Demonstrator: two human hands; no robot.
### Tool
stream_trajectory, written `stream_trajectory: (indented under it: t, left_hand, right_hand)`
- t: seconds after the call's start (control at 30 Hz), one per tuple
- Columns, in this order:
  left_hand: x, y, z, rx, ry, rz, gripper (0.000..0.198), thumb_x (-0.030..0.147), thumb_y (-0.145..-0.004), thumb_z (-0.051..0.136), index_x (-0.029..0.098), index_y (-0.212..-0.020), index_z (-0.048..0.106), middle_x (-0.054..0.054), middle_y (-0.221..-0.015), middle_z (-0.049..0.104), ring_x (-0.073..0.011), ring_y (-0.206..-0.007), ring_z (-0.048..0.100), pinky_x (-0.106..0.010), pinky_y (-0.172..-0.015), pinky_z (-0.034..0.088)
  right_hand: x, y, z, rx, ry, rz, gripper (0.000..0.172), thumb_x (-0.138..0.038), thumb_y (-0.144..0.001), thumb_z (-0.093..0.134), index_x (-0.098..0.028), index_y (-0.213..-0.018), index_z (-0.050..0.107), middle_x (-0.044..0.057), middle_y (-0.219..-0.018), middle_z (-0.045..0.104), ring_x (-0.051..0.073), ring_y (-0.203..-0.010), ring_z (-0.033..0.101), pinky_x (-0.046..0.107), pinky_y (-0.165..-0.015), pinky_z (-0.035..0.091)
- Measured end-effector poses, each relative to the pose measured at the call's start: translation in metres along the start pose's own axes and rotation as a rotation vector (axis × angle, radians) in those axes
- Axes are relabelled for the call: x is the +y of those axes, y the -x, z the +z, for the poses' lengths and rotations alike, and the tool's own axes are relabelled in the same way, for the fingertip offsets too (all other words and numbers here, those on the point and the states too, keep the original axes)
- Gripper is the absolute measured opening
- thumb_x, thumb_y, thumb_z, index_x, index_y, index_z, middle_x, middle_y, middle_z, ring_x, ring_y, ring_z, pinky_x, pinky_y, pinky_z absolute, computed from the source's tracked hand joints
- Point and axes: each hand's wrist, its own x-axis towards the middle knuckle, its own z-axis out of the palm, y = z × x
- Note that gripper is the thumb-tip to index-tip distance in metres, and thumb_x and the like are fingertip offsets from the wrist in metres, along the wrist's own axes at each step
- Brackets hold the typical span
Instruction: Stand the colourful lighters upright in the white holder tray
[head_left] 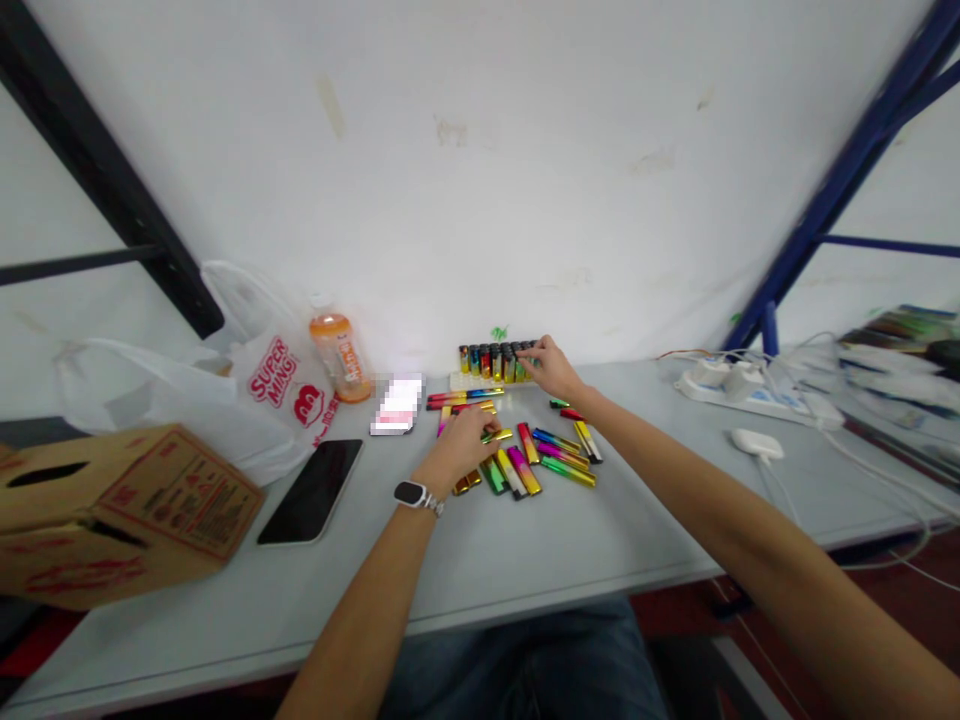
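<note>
While left hand (pixel 461 443) pinches gold-green tube (pixel 504 435), right hand (pixel 556 370) at upright tubes (pixel 496 362), finger closure unclear

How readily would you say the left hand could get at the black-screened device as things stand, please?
Probably yes: the black-screened device lies near the left hand, with bare desk showing between them. The cardboard box sits on the device's other side, so it should not block the way.
</note>
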Motion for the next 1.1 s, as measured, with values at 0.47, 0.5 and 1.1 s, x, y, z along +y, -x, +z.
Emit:
stream_trajectory:
  t: [0.47,0.5,1.1]
  left_hand:
    - [0.006,-0.004,0.008,0.208,0.279,-0.045,0.015,0.03,-0.099,0.041,0.019,-0.104,0.049,-0.006,-0.09,0.063,-0.0201,-0.08,0.062,-0.033,-0.075,0.047]
    - [0.007,-0.004,0.008,0.217,0.338,-0.047,0.016,0.031,-0.1,0.038,0.019,-0.107,0.046,-0.004,-0.086,0.062,-0.0187,-0.075,0.061,-0.031,-0.072,0.046]
    - [0.03,-0.005,0.009,0.311,0.634,0.04,0.023,0.039,-0.091,0.059,0.02,-0.104,0.059,0.0,-0.077,0.067,-0.013,-0.067,0.061,-0.024,-0.064,0.043]
  right_hand:
    - [-0.069,0.073,-0.007,0.041,-0.216,0.008,0.02,-0.028,-0.093,0.055,-0.017,-0.081,0.067,0.002,-0.076,0.057,0.015,-0.072,0.051,0.028,-0.072,0.041]
    - [-0.073,0.076,-0.009,0.049,-0.243,0.024,0.022,-0.029,-0.093,0.054,-0.017,-0.08,0.067,0.002,-0.074,0.058,0.015,-0.07,0.051,0.028,-0.07,0.04]
    - [-0.087,0.097,-0.006,-0.019,-0.674,0.198,0.03,-0.052,-0.094,0.051,-0.022,-0.093,0.049,-0.005,-0.068,0.049,0.013,-0.059,0.045,0.026,-0.056,0.036]
